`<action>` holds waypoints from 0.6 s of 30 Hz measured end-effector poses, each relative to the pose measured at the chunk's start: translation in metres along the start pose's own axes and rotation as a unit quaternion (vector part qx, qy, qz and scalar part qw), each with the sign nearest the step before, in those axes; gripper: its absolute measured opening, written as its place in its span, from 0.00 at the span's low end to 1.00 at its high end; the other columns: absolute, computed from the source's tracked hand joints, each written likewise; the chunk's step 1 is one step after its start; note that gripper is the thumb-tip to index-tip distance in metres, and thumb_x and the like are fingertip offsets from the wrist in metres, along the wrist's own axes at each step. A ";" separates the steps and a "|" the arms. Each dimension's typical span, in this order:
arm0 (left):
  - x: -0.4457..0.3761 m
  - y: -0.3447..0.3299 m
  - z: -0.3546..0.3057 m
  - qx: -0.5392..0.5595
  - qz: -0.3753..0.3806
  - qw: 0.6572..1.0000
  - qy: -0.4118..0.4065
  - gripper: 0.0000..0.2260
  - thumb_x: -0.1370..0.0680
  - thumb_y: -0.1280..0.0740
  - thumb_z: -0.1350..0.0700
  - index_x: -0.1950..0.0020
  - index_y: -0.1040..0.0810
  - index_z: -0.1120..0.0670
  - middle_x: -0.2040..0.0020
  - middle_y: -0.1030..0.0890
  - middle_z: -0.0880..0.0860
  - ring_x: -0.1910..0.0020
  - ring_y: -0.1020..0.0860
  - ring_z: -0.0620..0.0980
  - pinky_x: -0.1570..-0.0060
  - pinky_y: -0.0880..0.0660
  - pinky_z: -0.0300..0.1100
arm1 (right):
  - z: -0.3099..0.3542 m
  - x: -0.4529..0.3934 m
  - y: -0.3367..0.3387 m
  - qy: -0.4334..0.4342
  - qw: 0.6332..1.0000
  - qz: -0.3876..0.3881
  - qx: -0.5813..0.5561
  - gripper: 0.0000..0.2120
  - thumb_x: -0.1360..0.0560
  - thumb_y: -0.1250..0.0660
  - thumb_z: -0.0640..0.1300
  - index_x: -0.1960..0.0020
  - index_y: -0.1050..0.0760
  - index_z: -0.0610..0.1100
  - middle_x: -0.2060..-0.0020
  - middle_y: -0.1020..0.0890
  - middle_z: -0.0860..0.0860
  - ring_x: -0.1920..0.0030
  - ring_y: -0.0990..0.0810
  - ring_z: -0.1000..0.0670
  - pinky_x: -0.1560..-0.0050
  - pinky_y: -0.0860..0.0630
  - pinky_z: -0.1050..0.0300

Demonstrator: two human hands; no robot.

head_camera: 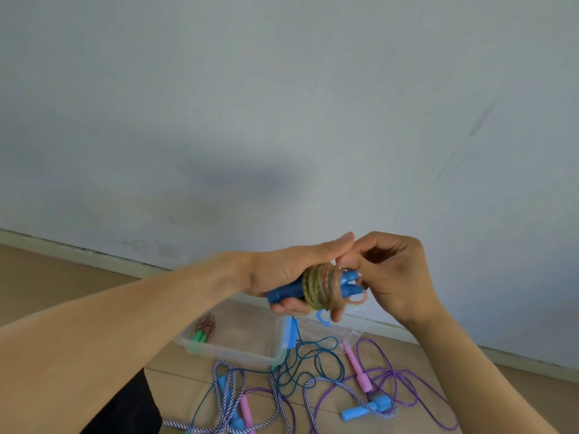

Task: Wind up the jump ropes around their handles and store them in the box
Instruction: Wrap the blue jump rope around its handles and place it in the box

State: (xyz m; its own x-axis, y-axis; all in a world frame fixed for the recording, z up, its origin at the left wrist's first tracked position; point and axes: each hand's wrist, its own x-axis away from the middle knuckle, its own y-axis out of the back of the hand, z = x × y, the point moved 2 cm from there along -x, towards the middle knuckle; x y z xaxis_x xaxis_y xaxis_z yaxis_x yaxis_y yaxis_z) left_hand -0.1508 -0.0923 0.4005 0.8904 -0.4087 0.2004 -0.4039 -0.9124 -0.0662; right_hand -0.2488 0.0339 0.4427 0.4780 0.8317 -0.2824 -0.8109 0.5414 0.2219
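Observation:
My left hand [291,267] grips a pair of blue handles [283,294] with a yellow-and-pink rope [319,289] wound tightly around them. My right hand [394,274] pinches the loose pink rope end [355,300] at the handles' right tip. Both hands are held up in front of the wall. Below them a clear plastic box [238,352] sits on the floor and holds one wound rope with green handles [202,335].
Several loose ropes lie tangled on the wooden floor: a teal rope [313,361], a purple rope with pink handles [357,366], a striped rope with light blue handles [365,408]. The box lid [344,332] lies open by the wall. Black clothing [125,411] shows at lower left.

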 end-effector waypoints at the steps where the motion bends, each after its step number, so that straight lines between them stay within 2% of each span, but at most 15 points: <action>1: -0.002 -0.002 0.000 0.033 0.005 0.999 -0.020 0.44 0.30 0.49 0.23 0.53 0.23 0.64 0.79 0.33 0.51 0.83 0.36 0.46 0.79 0.37 0.37 | 0.000 0.000 -0.002 -0.025 0.998 0.014 -0.052 0.11 0.32 0.28 0.45 0.66 0.21 0.37 0.74 0.19 0.42 0.78 0.21 0.43 0.77 0.25 0.58; 3: -0.003 -0.003 -0.002 0.085 -0.008 0.995 -0.043 0.39 0.29 0.44 0.25 0.56 0.23 0.62 0.79 0.34 0.52 0.83 0.37 0.46 0.79 0.40 0.38 | -0.002 -0.001 -0.005 -0.053 0.994 0.029 -0.088 0.09 0.29 0.31 0.43 0.64 0.20 0.38 0.74 0.20 0.39 0.80 0.22 0.40 0.78 0.25 0.54; 5: -0.002 -0.002 -0.003 0.112 -0.033 0.991 -0.062 0.33 0.28 0.40 0.29 0.57 0.23 0.61 0.79 0.34 0.52 0.83 0.37 0.47 0.79 0.41 0.40 | -0.007 -0.003 -0.002 -0.064 0.995 0.022 -0.070 0.07 0.26 0.33 0.42 0.59 0.18 0.40 0.73 0.22 0.38 0.78 0.24 0.42 0.74 0.29 0.54; 7: -0.002 0.000 -0.004 0.136 -0.068 0.986 -0.071 0.28 0.26 0.40 0.33 0.58 0.25 0.60 0.79 0.34 0.51 0.82 0.37 0.47 0.77 0.43 0.41 | -0.012 -0.005 0.003 -0.091 0.993 0.012 -0.072 0.07 0.25 0.33 0.42 0.56 0.17 0.42 0.72 0.26 0.35 0.74 0.29 0.45 0.73 0.34 0.58; 10: -0.001 0.003 -0.004 0.184 -0.126 0.972 -0.069 0.27 0.26 0.44 0.35 0.59 0.25 0.59 0.79 0.36 0.51 0.81 0.39 0.49 0.75 0.45 0.43 | -0.014 -0.004 0.005 -0.136 0.987 0.013 -0.090 0.11 0.27 0.32 0.45 0.49 0.16 0.42 0.69 0.30 0.35 0.70 0.37 0.46 0.74 0.35 0.60; 13: -0.003 0.005 -0.004 0.192 -0.187 0.960 -0.077 0.26 0.25 0.45 0.35 0.59 0.25 0.58 0.78 0.36 0.52 0.78 0.39 0.50 0.75 0.41 0.41 | -0.014 -0.003 0.003 -0.129 0.989 0.008 -0.077 0.10 0.23 0.33 0.42 0.47 0.16 0.39 0.66 0.26 0.39 0.68 0.32 0.47 0.71 0.32 0.60; 15: -0.005 0.004 -0.005 0.196 -0.216 0.954 -0.073 0.24 0.22 0.46 0.37 0.60 0.24 0.54 0.75 0.34 0.53 0.75 0.37 0.51 0.72 0.38 0.42 | -0.014 -0.002 0.002 -0.125 0.990 -0.021 -0.065 0.09 0.22 0.34 0.41 0.48 0.16 0.38 0.65 0.23 0.43 0.68 0.30 0.49 0.70 0.30 0.59; 18: -0.006 0.004 -0.007 0.190 -0.241 0.950 -0.051 0.21 0.20 0.45 0.40 0.59 0.25 0.54 0.71 0.32 0.55 0.71 0.33 0.52 0.67 0.35 0.45 | -0.019 -0.002 0.002 -0.141 0.986 -0.060 -0.061 0.08 0.22 0.34 0.38 0.49 0.16 0.38 0.64 0.22 0.42 0.69 0.28 0.48 0.69 0.27 0.58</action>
State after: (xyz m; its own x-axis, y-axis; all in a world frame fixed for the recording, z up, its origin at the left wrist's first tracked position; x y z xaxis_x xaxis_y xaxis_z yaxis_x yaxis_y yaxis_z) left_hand -0.1593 -0.0935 0.4062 0.9763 0.0768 0.2023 0.1442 -0.9281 -0.3434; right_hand -0.2578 0.0309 0.4265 0.6341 0.7728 -0.0247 -0.7690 0.6337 0.0847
